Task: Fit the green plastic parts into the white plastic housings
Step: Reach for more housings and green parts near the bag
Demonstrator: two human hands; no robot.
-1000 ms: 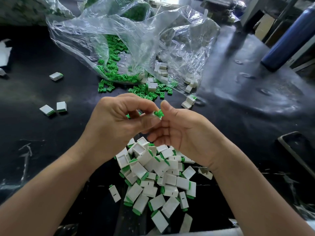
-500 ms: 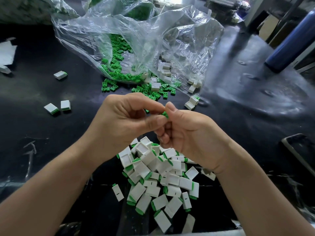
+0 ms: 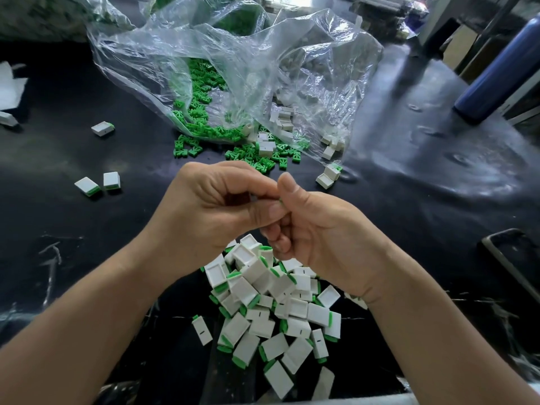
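Daylight from the far top edge, white glare on the plastic bag (image 3: 233, 62) and black table (image 3: 438, 159) — wide-angle bending at edges, slight softness

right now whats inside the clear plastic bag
The clear plastic bag holds loose green parts and some white housings, both spilling from its mouth. Crumpled folds and glare hide whatever lies deeper.

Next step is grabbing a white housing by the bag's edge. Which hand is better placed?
Right, probably. The right hand sits nearest the white housing, just beyond its thumb; the left hand would have to cross over it. Both pinch the green part now.
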